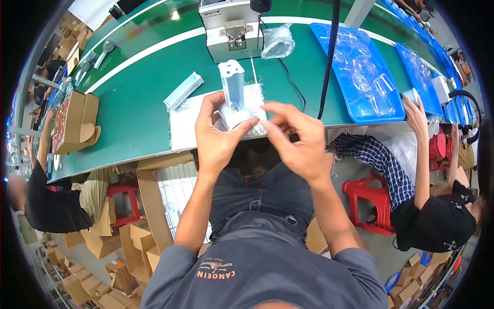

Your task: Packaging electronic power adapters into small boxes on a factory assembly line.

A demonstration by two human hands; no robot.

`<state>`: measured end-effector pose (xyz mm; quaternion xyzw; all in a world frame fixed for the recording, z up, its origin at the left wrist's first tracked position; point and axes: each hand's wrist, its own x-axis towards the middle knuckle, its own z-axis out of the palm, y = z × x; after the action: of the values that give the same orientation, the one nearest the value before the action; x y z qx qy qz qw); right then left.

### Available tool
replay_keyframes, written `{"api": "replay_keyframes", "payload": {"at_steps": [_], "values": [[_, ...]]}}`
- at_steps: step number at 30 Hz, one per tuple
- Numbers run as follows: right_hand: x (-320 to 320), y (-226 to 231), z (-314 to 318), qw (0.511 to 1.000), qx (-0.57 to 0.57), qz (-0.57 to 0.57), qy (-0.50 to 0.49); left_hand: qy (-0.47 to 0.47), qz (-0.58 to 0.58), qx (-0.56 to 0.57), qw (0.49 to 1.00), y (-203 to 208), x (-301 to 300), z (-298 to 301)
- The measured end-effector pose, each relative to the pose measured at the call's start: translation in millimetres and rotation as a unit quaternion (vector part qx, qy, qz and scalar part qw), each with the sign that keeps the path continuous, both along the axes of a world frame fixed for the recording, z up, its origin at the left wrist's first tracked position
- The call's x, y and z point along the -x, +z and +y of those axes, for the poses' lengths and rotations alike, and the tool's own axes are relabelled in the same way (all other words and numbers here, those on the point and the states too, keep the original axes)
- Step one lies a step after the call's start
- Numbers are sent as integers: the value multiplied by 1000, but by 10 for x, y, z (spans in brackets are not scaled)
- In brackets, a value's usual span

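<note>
My left hand is closed round the white rounded base of a pale blue plastic housing. The housing is a tall, hollow column and points away from me over the table. Just to its right is my right hand, with bent fingers and the thumb and index tips apart beside the base. I see nothing between those tips. Beneath the housing lies a white, wrinkled sheet. A slim pale blue carton rests at the sheet's far left edge.
Behind the housing stands a grey machine, with a clear plastic bag beside it. A black cable hangs before a blue tray of clear parts. An opened cardboard box stands left. Co-workers sit on both sides.
</note>
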<state>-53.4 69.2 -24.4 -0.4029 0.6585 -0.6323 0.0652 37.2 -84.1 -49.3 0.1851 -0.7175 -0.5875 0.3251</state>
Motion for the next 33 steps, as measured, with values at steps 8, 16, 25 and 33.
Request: {"api": "replay_keyframes", "payload": {"at_steps": [8,16,25,33], "values": [[3,-29,-245,983,25,174,-60,43,18,66,997,-81,-13,14],[68,-193,-210,999,45,-7,-11,8,9,22,1000,25,-54,22],[61,-41,261,936,52,-320,134,-302,6,-172,938,162,-287,-116],[497,748,818,976,-173,-55,118,-382,-43,59,921,509,-99,63]]}}
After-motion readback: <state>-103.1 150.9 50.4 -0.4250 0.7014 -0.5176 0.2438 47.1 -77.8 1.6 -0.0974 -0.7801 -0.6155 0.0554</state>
